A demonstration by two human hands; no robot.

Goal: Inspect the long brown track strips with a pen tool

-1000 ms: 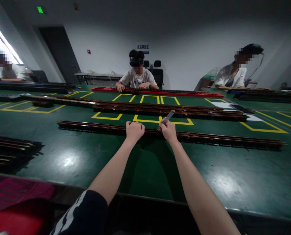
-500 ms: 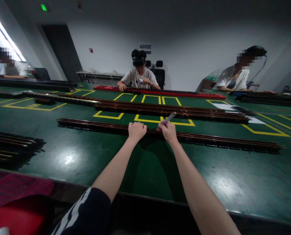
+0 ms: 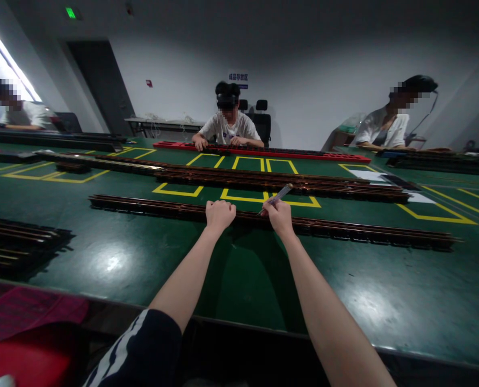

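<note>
A long dark rail [image 3: 356,230] with copper-coloured edges lies crosswise on the green table in front of me. My left hand [image 3: 220,215] is closed around its middle, knuckles up, with the fingertips hidden. Just to the right, my right hand [image 3: 278,214] grips a slim pen-like tool [image 3: 282,193] with a pale, see-through handle. The tool slants up to the right, and its thin lower tip points at the rail between my hands. Whether the tip touches the rail is too small to tell.
Beyond lies a bundle of similar rails [image 3: 231,176] across yellow tape outlines. More rails [image 3: 17,242] are stacked at left. A red rack [image 3: 324,155] stands before a co-worker [image 3: 229,126] opposite. White sheets [image 3: 420,198] lie at right; two other people sit at the sides.
The rail has slid slightly left, along with my left hand. My right hand and the tool have barely moved. The co-worker opposite has lowered one hand.
</note>
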